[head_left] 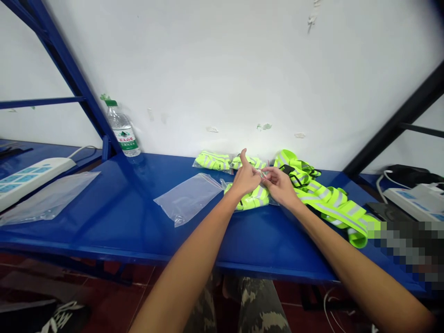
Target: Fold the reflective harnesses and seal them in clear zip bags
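Note:
A clear zip bag with folded neon-yellow reflective straps inside lies on the blue table under my hands. My left hand is closed at the bag's upper edge, its thumb pointing up. Close beside it, my right hand pinches the same edge, where a thin red line shows. Behind my hands, against the wall, lie a packed bag of yellow straps and another one, partly hidden. Loose yellow straps with grey bands and black buckles are heaped right of my right hand.
An unfilled clear bag lies left of my hands, and more clear bags rest at the far left by a white power strip. A water bottle stands against the wall. Another power strip sits at the right.

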A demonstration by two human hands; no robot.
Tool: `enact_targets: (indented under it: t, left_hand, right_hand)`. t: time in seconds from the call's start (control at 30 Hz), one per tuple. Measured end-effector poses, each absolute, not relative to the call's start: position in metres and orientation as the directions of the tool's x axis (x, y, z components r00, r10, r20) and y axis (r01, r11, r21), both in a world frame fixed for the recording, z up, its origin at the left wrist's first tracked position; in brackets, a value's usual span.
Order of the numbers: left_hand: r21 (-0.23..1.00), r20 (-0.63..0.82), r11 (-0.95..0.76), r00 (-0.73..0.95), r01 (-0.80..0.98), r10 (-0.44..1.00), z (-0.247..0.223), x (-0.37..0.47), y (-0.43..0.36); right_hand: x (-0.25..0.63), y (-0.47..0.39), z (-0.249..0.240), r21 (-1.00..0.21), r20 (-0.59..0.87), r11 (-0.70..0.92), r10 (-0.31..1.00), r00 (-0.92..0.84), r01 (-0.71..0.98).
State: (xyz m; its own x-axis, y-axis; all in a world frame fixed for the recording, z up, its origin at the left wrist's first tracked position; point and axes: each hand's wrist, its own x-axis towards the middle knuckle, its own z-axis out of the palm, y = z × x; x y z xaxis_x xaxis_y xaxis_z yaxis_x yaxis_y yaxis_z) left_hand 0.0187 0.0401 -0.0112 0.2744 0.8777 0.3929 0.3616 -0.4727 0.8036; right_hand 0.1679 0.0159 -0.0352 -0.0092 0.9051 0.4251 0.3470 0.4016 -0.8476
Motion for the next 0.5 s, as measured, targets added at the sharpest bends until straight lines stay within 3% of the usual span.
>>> enact_targets:
  t: [0.13, 0.27, 0.5]
  left_hand:
    - [0.789, 0.424, -0.487, 0.241, 0.374, 0.873, -0.012, 0.02, 0.04]
    - [0.78, 0.446, -0.472, 0.163, 0.412, 0.88, -0.011, 0.02, 0.039]
    - [0.764, 0.339, -0.443, 0.293, 0.469, 0.894, -0.009, 0.018, 0.042]
  right_hand:
    - [0.176, 0.007, -0.036, -0.93, 0.271, 0.25, 0.961, 0.045, 0.269]
    - [0.185, 0.001, -0.036, -0.962, 0.105, 0.11, 0.994, -0.034, 0.249]
    - [0.184, 0.006, -0.042, -0.912, 0.241, 0.234, 0.97, -0.024, 0.336]
